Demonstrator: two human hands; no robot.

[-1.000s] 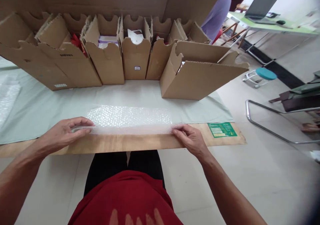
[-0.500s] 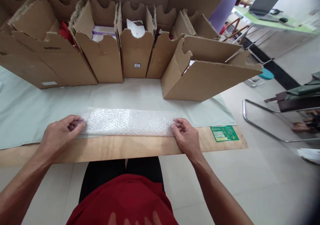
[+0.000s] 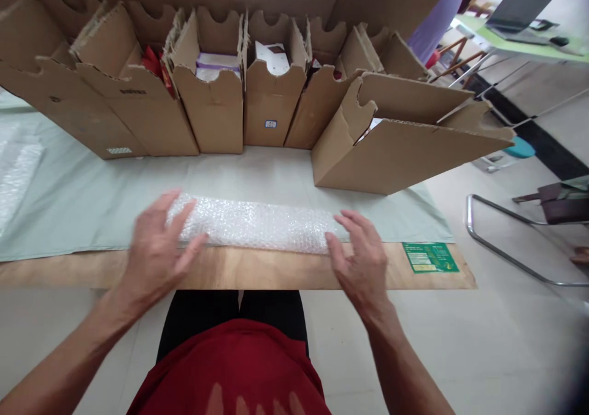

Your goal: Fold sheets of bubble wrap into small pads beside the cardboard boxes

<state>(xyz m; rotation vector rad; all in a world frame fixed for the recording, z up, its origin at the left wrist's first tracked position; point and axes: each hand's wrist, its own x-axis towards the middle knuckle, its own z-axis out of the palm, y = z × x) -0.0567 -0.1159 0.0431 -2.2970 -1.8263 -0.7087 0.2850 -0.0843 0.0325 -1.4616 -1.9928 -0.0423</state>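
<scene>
A long, flat strip of bubble wrap (image 3: pixel 260 223) lies crosswise near the front edge of the table. My left hand (image 3: pixel 163 240), slightly blurred, is over its left end with the fingers spread. At the right end, my right hand (image 3: pixel 361 249) has thumb and fingers apart, its fingertips beside or touching the wrap; I cannot tell which. Neither hand grips the strip. Part of the left end is hidden behind the left fingers.
Several open cardboard boxes (image 3: pixel 221 117) stand in a row behind the wrap, one angled cardboard box (image 3: pixel 405 157) at the right. More bubble wrap (image 3: pixel 18 175) lies far left. A green label (image 3: pixel 430 257) sits on the bare wooden edge (image 3: pixel 276 274). A metal-framed chair (image 3: pixel 506 258) stands right.
Both hands have let go of the bubble wrap's ends and opened. My left hand has come in over the left end. The view has turned left, bringing in more bubble wrap.
</scene>
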